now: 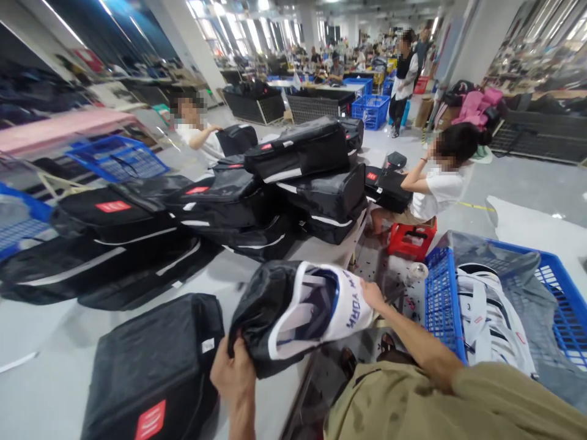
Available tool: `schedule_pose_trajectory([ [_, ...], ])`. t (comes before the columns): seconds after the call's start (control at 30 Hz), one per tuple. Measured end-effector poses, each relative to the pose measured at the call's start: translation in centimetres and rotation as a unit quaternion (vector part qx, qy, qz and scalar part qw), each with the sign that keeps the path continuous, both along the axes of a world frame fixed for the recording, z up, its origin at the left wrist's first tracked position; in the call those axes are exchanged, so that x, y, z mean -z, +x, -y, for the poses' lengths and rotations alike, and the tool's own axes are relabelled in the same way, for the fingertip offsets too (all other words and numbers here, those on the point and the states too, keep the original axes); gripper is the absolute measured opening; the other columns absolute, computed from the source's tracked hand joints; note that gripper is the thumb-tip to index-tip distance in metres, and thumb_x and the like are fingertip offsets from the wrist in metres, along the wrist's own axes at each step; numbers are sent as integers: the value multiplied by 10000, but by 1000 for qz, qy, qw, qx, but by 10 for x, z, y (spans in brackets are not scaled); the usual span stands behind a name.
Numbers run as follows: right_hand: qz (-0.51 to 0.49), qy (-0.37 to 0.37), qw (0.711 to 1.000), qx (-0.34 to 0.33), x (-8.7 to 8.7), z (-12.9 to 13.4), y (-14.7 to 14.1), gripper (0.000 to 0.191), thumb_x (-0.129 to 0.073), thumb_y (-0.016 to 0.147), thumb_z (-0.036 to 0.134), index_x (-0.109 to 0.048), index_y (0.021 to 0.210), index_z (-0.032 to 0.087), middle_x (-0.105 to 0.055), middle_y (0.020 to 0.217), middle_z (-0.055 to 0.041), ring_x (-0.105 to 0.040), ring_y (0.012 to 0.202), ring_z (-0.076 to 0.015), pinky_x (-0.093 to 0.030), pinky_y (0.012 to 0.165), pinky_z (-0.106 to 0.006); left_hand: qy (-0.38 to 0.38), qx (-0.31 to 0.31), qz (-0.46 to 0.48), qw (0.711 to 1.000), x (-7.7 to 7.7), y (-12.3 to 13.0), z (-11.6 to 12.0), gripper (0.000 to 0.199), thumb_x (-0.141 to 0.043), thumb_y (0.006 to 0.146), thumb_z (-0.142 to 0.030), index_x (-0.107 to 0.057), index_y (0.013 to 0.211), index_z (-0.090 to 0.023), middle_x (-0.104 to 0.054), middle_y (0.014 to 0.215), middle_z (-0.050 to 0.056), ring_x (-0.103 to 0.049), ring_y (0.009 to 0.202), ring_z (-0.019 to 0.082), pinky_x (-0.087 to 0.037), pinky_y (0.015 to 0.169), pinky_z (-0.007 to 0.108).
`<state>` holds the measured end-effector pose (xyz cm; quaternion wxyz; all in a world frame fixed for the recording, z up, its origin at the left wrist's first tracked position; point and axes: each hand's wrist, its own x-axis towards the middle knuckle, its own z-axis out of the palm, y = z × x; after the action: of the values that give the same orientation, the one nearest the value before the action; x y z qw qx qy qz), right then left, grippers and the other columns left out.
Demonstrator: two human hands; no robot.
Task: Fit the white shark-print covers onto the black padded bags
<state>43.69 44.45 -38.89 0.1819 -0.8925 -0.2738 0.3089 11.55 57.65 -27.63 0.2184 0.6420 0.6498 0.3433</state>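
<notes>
Black cover bag (261, 305) half pulled over a white bag (321, 308), sitting at the near table edge (55, 366) | left hand (233, 370) fingers pinched on the cover's lower edge | right hand (372, 295) fingers curled on the white end | blue crate (440, 293) just right | black bags (220, 208) stacked behind

left hand (233, 370): bare, no glove, ring or watch in view
left forearm: bare up to the picture's lower edge, no sleeve showing
right hand (372, 296): bare, no glove
right forearm: bare from wrist to elbow
right sleeve (463, 397): olive-khaki cloth, short, loose, creased, plain with no print
</notes>
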Motion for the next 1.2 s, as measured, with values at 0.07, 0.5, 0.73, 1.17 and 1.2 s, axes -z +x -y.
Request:
schedule_pose_trajectory([
  [0.07,-14,-31,999,20,26,20,9,680,-189,1218,309,-793,1340,22,-767,1334,-258,-731,1330,-321,-533,1046,-330,-16,25,15,999,1,1,-7,581,-507,907,-648,-766,1129,-177,-774,1027,127,-696,987,318,-498,877,416],
  [0.5,235,344,893,-168,-72,6,19,909,-823,1001,453,-420,1755,144,-434,1746,-213,-393,1636,-337,-324,1376,-520,-88,129,137,978,-12,53,-24,757,-574,795,-812,-809,1123,-171,-812,1195,149,-709,1243,408,-562,1067,488],
  [0.73,398,429,744,-322,-135,42,27,644,-652,1116,515,-558,1696,249,-552,1687,-157,-388,1661,-312,-283,1400,-558,-184,409,189,874,-63,138,-25,761,-730,809,-806,-825,1136,-125,-808,1234,150,-717,1201,365,-554,1097,448],
  [1.17,482,270,832,50,-97,214,31,452,-434,1218,385,-775,982,207,-760,832,-58,-732,747,-184,-486,685,-348,-3,658,69,750,0,258,91,857,-778,948,-656,-569,1675,-254,-481,1737,189,-438,1633,375,-341,1347,608],
  [1.2,496,251,828,75,-95,222,35,439,-451,1214,369,-754,941,207,-728,783,-44,-711,703,-178,-457,655,-349,48,673,49,736,16,263,104,966,-849,891,-657,-527,1710,-257,-385,1796,199,-336,1687,411,-271,1370,656],
])
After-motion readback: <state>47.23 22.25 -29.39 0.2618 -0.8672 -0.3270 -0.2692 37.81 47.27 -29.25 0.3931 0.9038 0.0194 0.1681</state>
